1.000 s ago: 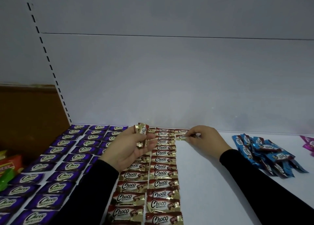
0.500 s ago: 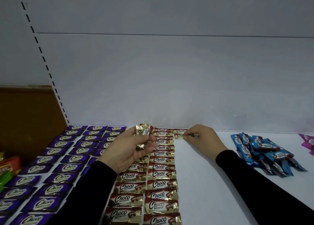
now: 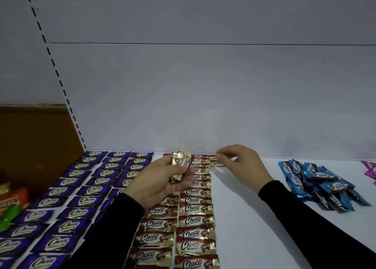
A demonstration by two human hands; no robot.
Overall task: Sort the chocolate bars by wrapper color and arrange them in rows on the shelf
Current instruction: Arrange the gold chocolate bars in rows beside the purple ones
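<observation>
Left hand [image 3: 160,182]: holding a small stack of gold-and-brown bars [image 3: 181,165] upright, thumb and curled fingers clamping the stack above the gold rows.
Right hand [image 3: 241,164]: hovering just above the back of the shelf, fingers loosely curled with thumb and forefinger close together; whether anything is sitting between them cannot be told.
Third gold row [image 3: 216,160]: two bars lying at the back of the shelf, just beside and below the right fingertips.
Gold rows [image 3: 194,221]: two full columns of bars running from the back wall toward the front edge, wrappers lying flat and edge to edge.
Purple rows [image 3: 81,189]: several columns lying flat to the left of the gold rows.
Blue bars [image 3: 317,182]: sitting in a loose unsorted pile, well apart to the right.
Pink wrappers [image 3: 370,168]: showing at the far right edge.
Shelf [image 3: 244,218]: white surface carrying all bars.
Red and green packs [image 3: 12,199]: lying at the far left, beside the purple rows.
</observation>
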